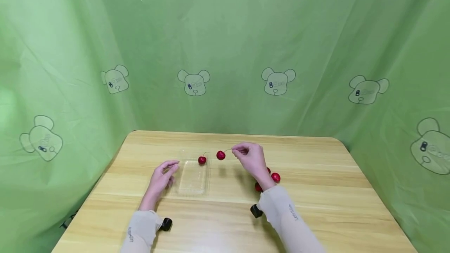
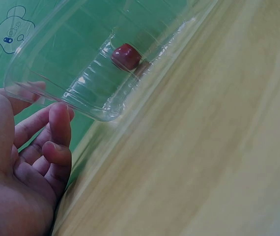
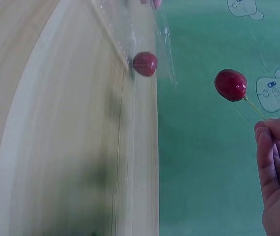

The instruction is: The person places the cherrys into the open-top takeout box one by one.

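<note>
Pale sleeves (image 1: pixel 293 221) come nearest me, both reaching out over the wooden table (image 1: pixel 218 229). At the end of one, the right hand (image 1: pixel 251 161) pinches a thin stem (image 3: pixel 254 107) between thumb and fingertips, so the held cherry (image 1: pixel 220 155) sits out ahead of the grip, clear of the surface and just right of a see-through plastic tray (image 1: pixel 192 179). Taking it by the stem presumably keeps fingers off the fruit. A second cherry (image 1: pixel 202 160) rests inside the tray, toward its far right corner. Fingers loosely bent, the left hand (image 1: pixel 162 179) is at the tray's left edge, likely to steady something so light; whether it pinches the rim or merely touches it, I cannot tell. More cherries (image 1: pixel 275 177) lie by the right wrist, partly hidden by it, handy for that side.
</note>
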